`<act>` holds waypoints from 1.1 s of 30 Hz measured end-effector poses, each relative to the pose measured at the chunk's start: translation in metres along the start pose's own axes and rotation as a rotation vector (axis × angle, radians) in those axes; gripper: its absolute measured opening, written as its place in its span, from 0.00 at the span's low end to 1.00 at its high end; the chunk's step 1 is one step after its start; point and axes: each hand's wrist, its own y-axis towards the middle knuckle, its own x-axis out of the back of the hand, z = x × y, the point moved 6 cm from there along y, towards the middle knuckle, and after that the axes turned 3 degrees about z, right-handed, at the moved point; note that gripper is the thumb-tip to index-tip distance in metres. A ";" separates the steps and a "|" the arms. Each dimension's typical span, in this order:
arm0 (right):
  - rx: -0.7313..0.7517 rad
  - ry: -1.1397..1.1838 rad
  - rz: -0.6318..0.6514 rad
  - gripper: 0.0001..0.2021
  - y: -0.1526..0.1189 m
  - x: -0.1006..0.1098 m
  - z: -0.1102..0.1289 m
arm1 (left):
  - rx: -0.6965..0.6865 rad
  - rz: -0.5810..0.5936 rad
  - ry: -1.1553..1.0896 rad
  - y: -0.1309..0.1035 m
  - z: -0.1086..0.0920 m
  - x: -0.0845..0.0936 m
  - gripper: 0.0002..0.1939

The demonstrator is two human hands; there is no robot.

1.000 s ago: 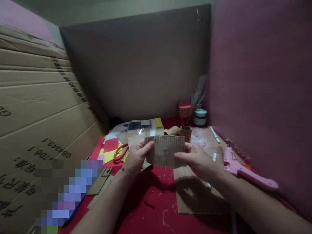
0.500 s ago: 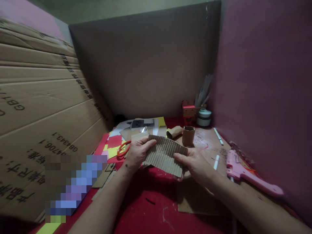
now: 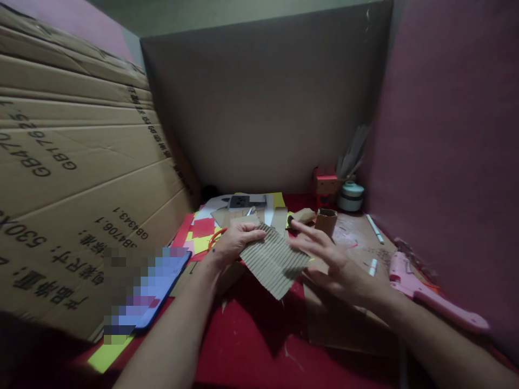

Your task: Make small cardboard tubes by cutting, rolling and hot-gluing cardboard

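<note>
A piece of corrugated cardboard (image 3: 275, 262), ribbed side up, is held above the red cloth. My left hand (image 3: 237, 241) pinches its upper left corner between thumb and fingers. Beside its right edge is my right hand (image 3: 332, 262), fingers stretched out and apart; whether a fingertip still touches the cardboard I cannot tell. Just behind my left hand shows the orange handle of a pair of scissors (image 3: 216, 237). A short cardboard tube (image 3: 326, 221) stands upright beyond my right hand, with a rolled cardboard piece (image 3: 304, 216) lying to its left.
A pink glue gun (image 3: 438, 302) and white sticks (image 3: 375, 229) lie at the right. Coloured paper (image 3: 203, 228) spreads at the back left. A teal jar (image 3: 351, 196) and a small cardboard figure (image 3: 326, 186) stand far back. A large cardboard panel (image 3: 81, 162) walls the left.
My right hand has let its grip on the cardboard go and spread its fingers. The cardboard has turned, one corner now pointing down. The view has shifted a little to the left.
</note>
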 end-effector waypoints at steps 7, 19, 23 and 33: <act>0.309 -0.306 0.112 0.08 -0.003 -0.022 0.019 | -0.007 0.082 0.073 -0.002 -0.002 -0.021 0.13; 0.138 -0.282 0.283 0.12 -0.006 -0.040 0.010 | -0.058 -0.007 0.203 0.004 0.002 -0.002 0.11; 0.093 -0.250 0.121 0.15 -0.003 -0.021 0.005 | -0.061 0.011 0.234 0.001 0.001 -0.008 0.08; -0.498 0.468 -0.230 0.04 -0.007 0.009 -0.034 | 0.069 0.325 0.109 -0.013 -0.001 -0.041 0.12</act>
